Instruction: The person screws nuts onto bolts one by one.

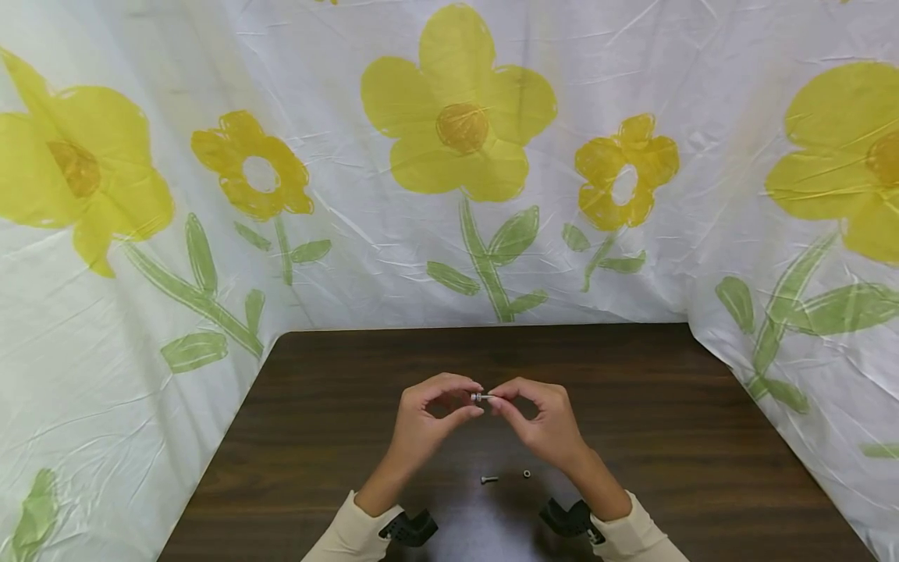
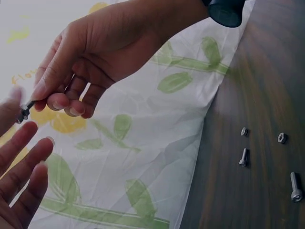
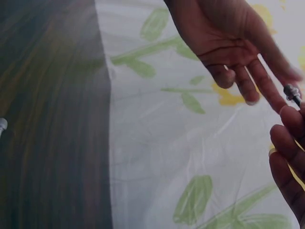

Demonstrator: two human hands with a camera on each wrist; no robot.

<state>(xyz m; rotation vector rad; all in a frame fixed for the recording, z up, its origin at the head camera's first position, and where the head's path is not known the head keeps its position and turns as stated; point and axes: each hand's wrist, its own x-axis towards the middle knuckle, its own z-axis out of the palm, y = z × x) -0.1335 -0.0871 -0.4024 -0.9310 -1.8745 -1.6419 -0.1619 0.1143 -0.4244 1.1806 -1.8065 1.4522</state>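
Observation:
My right hand (image 1: 539,417) pinches a small metal bolt (image 1: 481,397) by its thin shank, held up over the table. A nut-like collar (image 3: 293,95) shows just below the bolt's head. Around the head end, my left hand (image 1: 430,414) has its thumb and forefinger parted, one on each side of the bolt. The left thumb (image 2: 8,109) is blurred in the left wrist view, and the other left fingers (image 2: 19,179) spread out nearly straight. Right fingertips hide part of the shank.
On the dark wooden table (image 1: 316,406) lie a second bolt (image 1: 489,479) and a nut (image 1: 527,474). The left wrist view shows a larger bolt (image 2: 296,187), a smaller bolt (image 2: 243,158) and two nuts. A flowered white curtain (image 1: 351,257) surrounds the table's back and sides.

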